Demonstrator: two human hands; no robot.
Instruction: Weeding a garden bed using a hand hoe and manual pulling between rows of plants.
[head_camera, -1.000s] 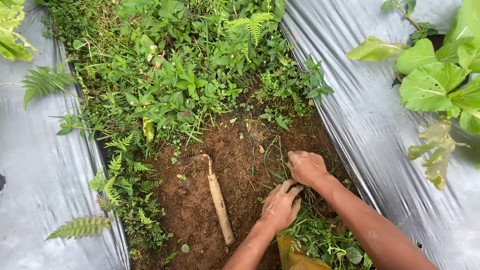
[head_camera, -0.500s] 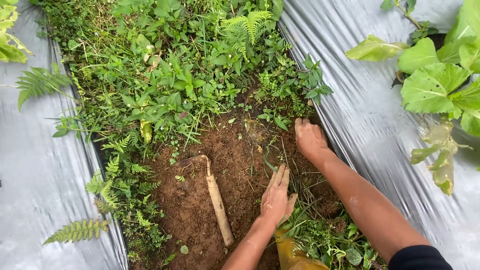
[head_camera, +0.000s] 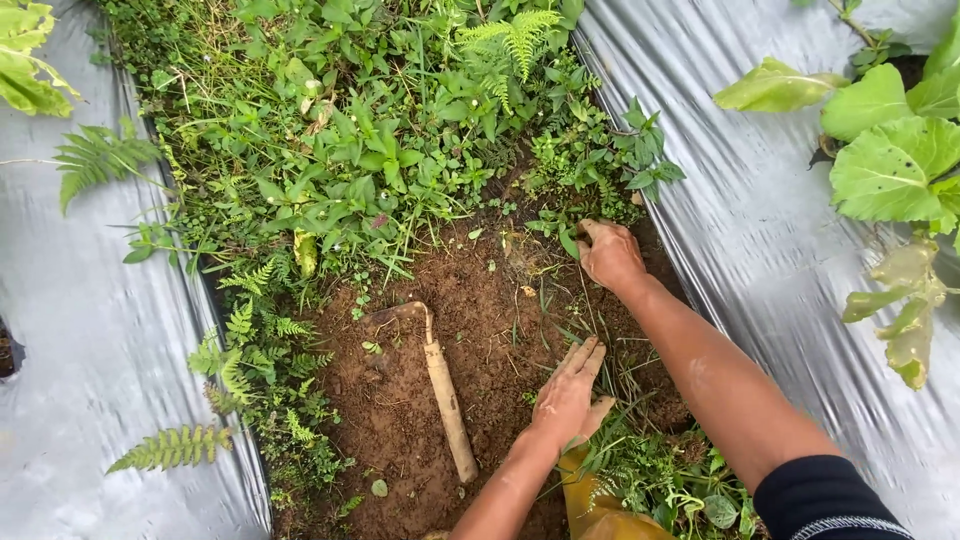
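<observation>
My left hand (head_camera: 571, 396) rests flat on the bare brown soil (head_camera: 470, 330), fingers spread, holding nothing. Farther up the strip, my right hand (head_camera: 608, 254) has its fingers curled around small green weeds (head_camera: 590, 185) at the soil's far right edge. A short hoe with a pale wooden handle (head_camera: 446, 395) lies on the soil to the left of my left hand, its curved blade (head_camera: 400, 312) toward the weeds. Neither hand touches it.
Dense weeds and ferns (head_camera: 350, 150) fill the strip beyond the bare soil. Silver plastic mulch covers the beds on the left (head_camera: 70, 330) and right (head_camera: 780, 250). A large-leaved plant (head_camera: 890, 150) grows at the upper right. Pulled greens (head_camera: 660, 480) lie near my right arm.
My right hand has reached forward and to the right, from the bare soil up to the weeds at its edge. My left hand has flattened on the soil. The hoe has stayed put.
</observation>
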